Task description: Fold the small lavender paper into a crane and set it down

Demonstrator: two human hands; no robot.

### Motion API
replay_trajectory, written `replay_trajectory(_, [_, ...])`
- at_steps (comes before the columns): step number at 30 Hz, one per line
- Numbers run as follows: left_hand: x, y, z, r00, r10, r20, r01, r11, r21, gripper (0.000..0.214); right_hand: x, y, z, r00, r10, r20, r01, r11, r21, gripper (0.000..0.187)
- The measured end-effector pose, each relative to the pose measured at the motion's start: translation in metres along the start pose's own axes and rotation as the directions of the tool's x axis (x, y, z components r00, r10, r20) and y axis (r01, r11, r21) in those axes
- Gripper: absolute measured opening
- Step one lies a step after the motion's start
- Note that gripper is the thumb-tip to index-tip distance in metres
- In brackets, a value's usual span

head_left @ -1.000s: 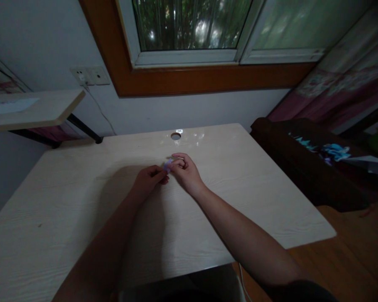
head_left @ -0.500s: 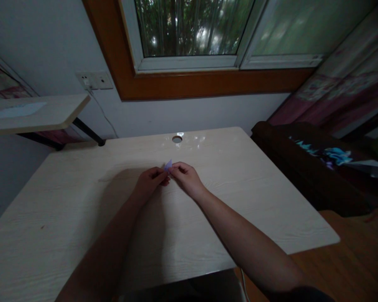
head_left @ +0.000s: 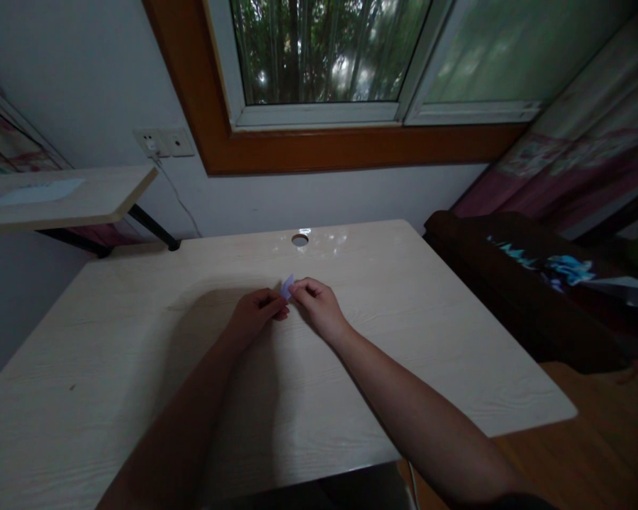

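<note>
Both my hands meet over the middle of a pale wooden table (head_left: 111,368). Between them is a small lilac piece of folded paper (head_left: 286,286), its tip sticking up. My left hand (head_left: 255,313) pinches its lower left side with thumb and forefinger. My right hand (head_left: 317,306) pinches its right side, fingers curled in. Most of the paper is hidden by my fingertips. Both hands rest on or just above the tabletop.
A round cable hole (head_left: 300,239) sits near the table's far edge. A raised shelf (head_left: 64,198) stands at the left, a wall socket (head_left: 164,142) with a cord behind it. A dark wooden bench (head_left: 515,283) with cloth lies at the right, under a window (head_left: 324,57).
My right fingers, partly spread a second ago, have closed into a pinch on the paper. Both hands sit slightly lower in view as the camera tilted up.
</note>
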State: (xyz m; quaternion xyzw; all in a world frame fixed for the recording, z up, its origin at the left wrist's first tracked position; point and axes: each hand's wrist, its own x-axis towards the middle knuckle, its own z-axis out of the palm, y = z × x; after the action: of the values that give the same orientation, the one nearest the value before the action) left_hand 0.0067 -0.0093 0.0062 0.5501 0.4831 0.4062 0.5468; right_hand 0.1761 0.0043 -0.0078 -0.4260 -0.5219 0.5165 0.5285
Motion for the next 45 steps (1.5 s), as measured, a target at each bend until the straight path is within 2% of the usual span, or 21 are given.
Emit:
replay_trajectory(6, [0.0000,-0.0006,-0.0006,1.000,0.004,0.010,-0.004,1.000,0.008,0.023,-0.0018,-0.0033,0.0015,0.999,-0.051,-0.008,0.050,0.996,-0.073,0.020])
replay_trajectory(14, [-0.0008,-0.0004,-0.0011,1.000,0.018,-0.014,-0.018,1.000,0.007,0.022,-0.0009,-0.0049,0.0010,0.999,-0.031,0.038,0.031,1.000,0.003,0.022])
replay_trajectory(20, [-0.0018,0.0005,0.0001,1.000,0.013,0.018,-0.014,1.000,0.019,0.022,-0.0007,-0.0043,-0.0002,0.996,-0.053,0.071,0.057,0.997,-0.046,0.022])
replay_trajectory(31, [-0.0023,0.0033,0.0009,0.999,0.042,0.026,-0.043,0.997,0.063,0.023,-0.0004,-0.0024,-0.0002,1.000,0.009,0.021,-0.011,0.998,0.069,0.024])
replay_trajectory(45, [-0.0028,0.0034,0.0007,0.998,0.046,0.030,-0.047,0.999,0.023,0.021,0.0019,-0.0028,-0.0004,1.000,0.009,0.004,-0.010,0.995,0.103,0.026])
